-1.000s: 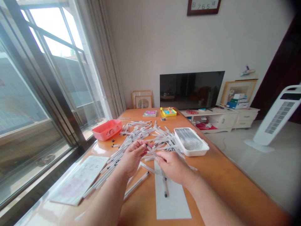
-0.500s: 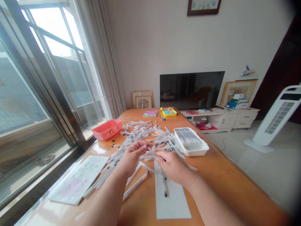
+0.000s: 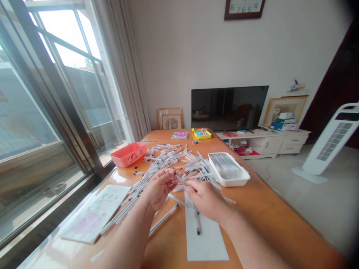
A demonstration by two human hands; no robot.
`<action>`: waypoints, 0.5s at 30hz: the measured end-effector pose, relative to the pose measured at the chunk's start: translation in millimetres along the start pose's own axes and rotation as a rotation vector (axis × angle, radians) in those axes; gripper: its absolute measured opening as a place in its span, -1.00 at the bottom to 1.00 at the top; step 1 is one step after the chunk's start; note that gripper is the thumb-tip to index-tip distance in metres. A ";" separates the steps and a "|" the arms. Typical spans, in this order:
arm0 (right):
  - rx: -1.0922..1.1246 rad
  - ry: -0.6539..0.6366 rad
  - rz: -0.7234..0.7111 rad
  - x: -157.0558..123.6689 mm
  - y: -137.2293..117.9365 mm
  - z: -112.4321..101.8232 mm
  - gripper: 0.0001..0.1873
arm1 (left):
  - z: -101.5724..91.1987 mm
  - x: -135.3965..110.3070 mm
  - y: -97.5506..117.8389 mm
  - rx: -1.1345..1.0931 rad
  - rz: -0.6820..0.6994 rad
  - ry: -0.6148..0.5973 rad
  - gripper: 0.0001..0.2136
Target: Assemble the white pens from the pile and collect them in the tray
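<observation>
here, left hand (image 3: 159, 188) and right hand (image 3: 208, 200) pinch one pen (image 3: 181, 180) (loose pens (image 3: 159, 164) crowd behind).

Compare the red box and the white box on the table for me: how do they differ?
The red box stands left of the scattered pens; the white box stands right of them. The red box has a printed design on its wall, while the white box's visible wall looks plain. Both look roughly rectangular and rest on the table.
</observation>
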State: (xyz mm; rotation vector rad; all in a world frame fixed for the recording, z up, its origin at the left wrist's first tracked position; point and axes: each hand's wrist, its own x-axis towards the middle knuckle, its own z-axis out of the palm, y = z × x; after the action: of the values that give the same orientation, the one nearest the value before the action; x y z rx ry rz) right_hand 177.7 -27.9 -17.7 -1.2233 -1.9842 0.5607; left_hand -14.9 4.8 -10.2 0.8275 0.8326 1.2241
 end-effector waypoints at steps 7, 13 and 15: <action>0.040 -0.022 -0.002 -1.3 0.8 -0.7 -0.78 | -0.1 1.6 -1.7 0.038 0.057 -0.017 -0.81; 0.277 -0.170 0.030 0.7 3.8 0.7 -0.66 | -2.0 -0.7 1.6 0.037 0.068 -0.094 -0.81; 0.290 -0.169 0.033 1.5 4.7 1.9 -0.67 | -3.1 -1.5 2.4 0.031 0.061 -0.103 -0.82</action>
State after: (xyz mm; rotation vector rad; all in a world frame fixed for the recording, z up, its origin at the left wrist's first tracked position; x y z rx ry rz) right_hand 178.5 -24.5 -21.6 -1.0584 -1.9384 0.9594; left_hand -18.9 3.9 -9.3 0.9397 0.7490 1.2139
